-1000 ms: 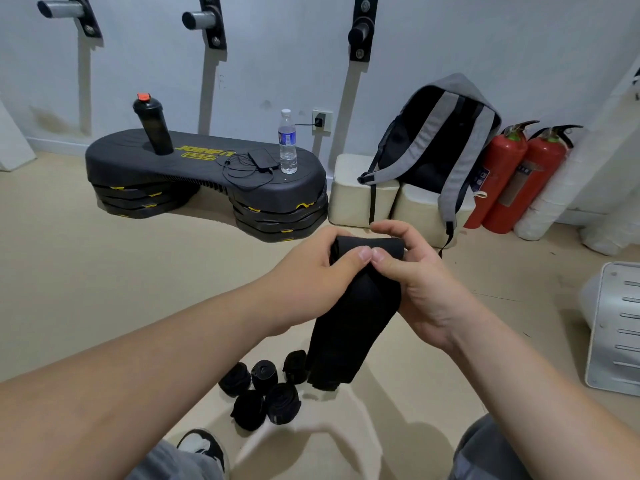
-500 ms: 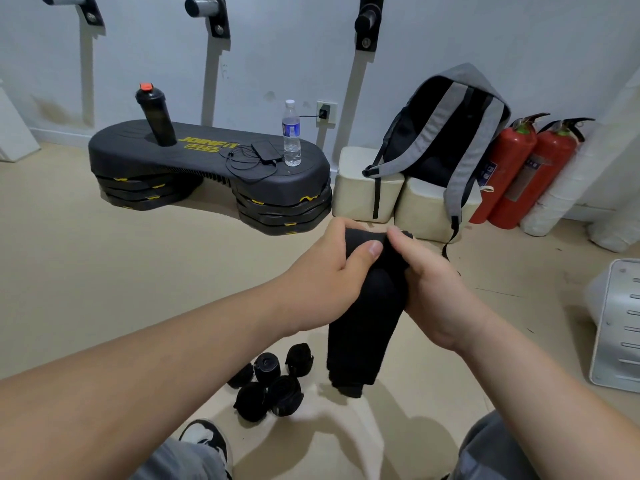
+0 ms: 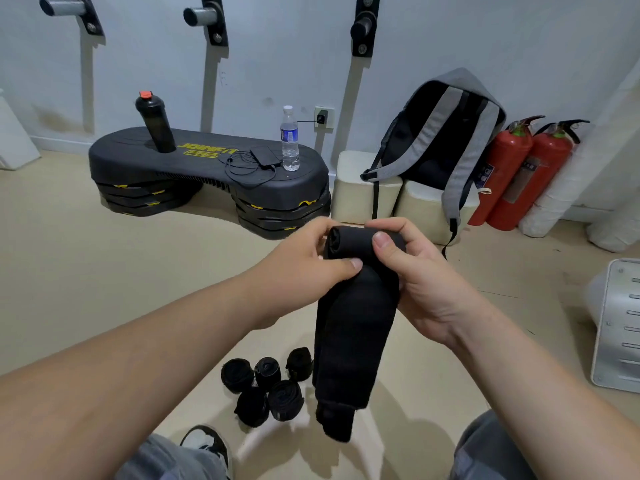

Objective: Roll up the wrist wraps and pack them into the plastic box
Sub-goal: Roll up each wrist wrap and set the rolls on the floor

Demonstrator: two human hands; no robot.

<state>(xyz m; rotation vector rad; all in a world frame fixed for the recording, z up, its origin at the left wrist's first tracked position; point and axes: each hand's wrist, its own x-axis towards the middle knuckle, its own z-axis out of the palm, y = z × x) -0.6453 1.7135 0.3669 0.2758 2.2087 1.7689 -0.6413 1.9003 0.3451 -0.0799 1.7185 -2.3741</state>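
Head view: wrist wrap (image 3: 349,327) hangs gripped between left hand (image 3: 304,271) and right hand (image 3: 426,282).

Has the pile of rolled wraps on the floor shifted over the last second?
No. The rolled wraps lie at the same spot below the black step platform.

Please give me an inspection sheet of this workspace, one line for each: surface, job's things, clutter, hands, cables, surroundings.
Surface: beige floor; five rolled wrist wraps lie clustered on it.
Job's things: black wrist wrap, top end rolled, tail hanging; plastic box not seen.
Clutter: shaker bottle and water bottle on black step platform; backpack on white blocks.
Hands: left hand and right hand both pinch the wrap's rolled end.
Cables: black cable coiled on the platform beside a small black device; plug in wall socket.
Surroundings: two red fire extinguishers, wall pegs, white metal panel at right.
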